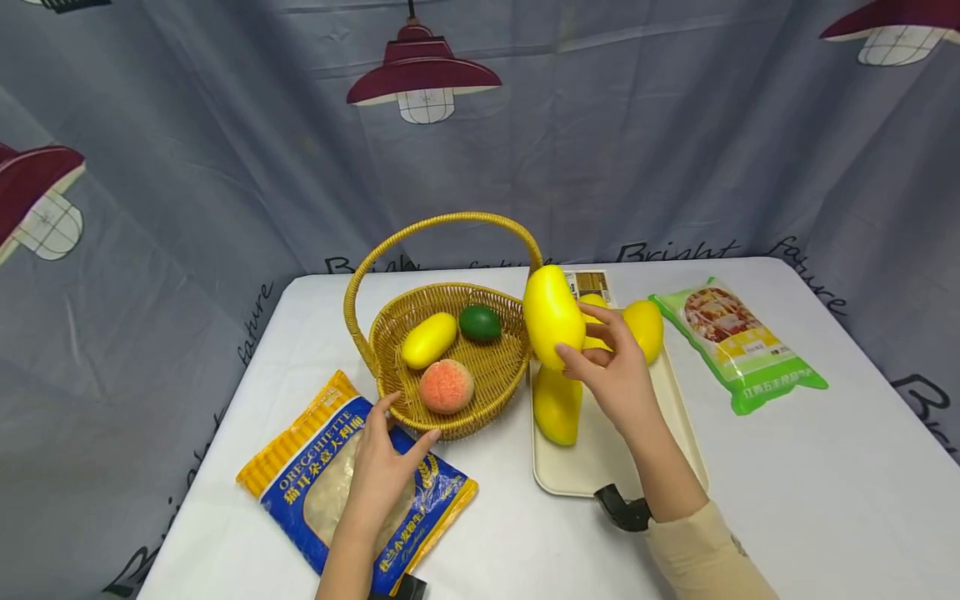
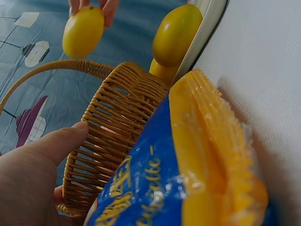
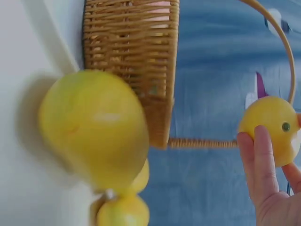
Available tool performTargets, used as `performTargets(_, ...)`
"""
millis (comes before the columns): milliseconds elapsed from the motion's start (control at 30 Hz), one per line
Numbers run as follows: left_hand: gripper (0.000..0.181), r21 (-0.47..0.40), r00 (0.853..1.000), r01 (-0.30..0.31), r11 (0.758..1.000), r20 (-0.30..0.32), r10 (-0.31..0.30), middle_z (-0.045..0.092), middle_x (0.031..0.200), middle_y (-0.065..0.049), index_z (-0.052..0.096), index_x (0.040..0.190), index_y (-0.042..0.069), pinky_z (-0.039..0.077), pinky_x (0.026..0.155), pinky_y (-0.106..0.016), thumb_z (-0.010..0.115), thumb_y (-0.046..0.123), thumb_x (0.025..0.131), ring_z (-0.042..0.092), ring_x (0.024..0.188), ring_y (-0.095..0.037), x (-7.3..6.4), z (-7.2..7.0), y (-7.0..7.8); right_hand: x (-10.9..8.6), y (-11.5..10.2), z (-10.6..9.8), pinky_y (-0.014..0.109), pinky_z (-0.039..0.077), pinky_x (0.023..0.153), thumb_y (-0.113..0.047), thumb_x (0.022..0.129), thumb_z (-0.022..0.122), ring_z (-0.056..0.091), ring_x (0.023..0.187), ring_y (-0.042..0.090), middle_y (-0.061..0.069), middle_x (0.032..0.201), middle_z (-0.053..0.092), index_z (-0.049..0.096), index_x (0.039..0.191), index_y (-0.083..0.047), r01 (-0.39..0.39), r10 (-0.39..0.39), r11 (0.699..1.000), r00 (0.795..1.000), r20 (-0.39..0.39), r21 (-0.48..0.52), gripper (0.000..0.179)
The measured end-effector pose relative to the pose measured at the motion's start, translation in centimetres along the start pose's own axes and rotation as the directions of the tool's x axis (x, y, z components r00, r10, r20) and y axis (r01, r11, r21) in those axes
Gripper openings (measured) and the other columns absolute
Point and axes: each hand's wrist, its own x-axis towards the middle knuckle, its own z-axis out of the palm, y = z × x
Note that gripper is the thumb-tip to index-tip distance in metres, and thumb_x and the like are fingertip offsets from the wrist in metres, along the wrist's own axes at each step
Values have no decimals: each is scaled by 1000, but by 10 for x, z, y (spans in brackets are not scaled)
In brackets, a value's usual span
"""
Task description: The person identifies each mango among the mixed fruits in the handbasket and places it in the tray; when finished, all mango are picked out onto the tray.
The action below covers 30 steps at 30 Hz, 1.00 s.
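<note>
My right hand (image 1: 611,362) pinches a yellow mango (image 1: 553,317) between thumb and fingers, raised beside the right end of the wicker basket's handle (image 1: 442,218). In the right wrist view, the held mango (image 3: 270,125) shows its dark stem spot. My left hand (image 1: 381,467) touches the near rim of the wicker basket (image 1: 480,427), thumb and fingers spread along it. In the left wrist view, the thumb (image 2: 70,136) lies against that rim, other fingers mostly hidden. Inside the basket are another mango (image 1: 429,340), a peach (image 1: 446,387) and a dark green fruit (image 1: 480,323).
A cream tray (image 1: 577,475) right of the basket holds more mangoes (image 1: 557,408). A blue and yellow orecchiette bag (image 1: 300,492) lies under my left forearm. A green food packet (image 1: 742,342) lies at the right, and a printed card (image 1: 596,285) behind the tray. Grey curtain hangs behind.
</note>
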Motion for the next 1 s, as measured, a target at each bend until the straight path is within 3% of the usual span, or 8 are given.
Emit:
performTargets(267, 94, 13, 1000, 6, 1000, 8, -6, 31, 150, -16, 27, 148, 16, 32, 103, -61, 67, 64, 79, 38, 132, -36, 1, 0, 2, -29, 21, -37, 28, 57, 68, -16, 91, 69, 67, 82, 10, 15, 121, 46, 38, 144, -14, -59, 59, 998, 992, -109, -2, 62)
performTargets(433, 93, 21, 1000, 5, 1000, 8, -5, 30, 150, -16, 26, 148, 17, 32, 102, -61, 66, 65, 78, 39, 132, -36, 0, 1, 1, -45, 37, -50, 30, 57, 68, -17, 92, 68, 68, 78, 11, 15, 120, 46, 35, 144, -11, -116, 114, 993, 988, -107, -12, 62)
performTargets(600, 93, 19, 1000, 4, 1000, 9, -5, 30, 150, -16, 27, 148, 18, 32, 102, -61, 66, 65, 79, 39, 132, -36, -1, 1, 0, -57, 53, -55, 33, 57, 71, -22, 92, 68, 68, 78, 12, 15, 118, 48, 34, 144, -10, -219, 220, 975, 970, -101, 21, 64)
performTargets(800, 93, 21, 1000, 3, 1000, 7, -3, 30, 150, -15, 27, 148, 18, 32, 102, -62, 66, 66, 78, 39, 132, -36, 0, 1, 0, -61, 70, -55, 32, 57, 75, -29, 92, 67, 65, 85, 12, 15, 117, 50, 32, 146, -12, -331, 332, 943, 941, -68, 30, 67)
performTargets(1000, 94, 18, 1000, 4, 1000, 5, -4, 29, 151, -16, 26, 148, 17, 32, 102, -62, 66, 66, 78, 38, 132, -35, 0, 0, -1, -60, 83, -56, 31, 57, 74, -33, 92, 66, 66, 83, 15, 17, 114, 52, 29, 147, -12, -379, 380, 925, 924, -32, 32, 69)
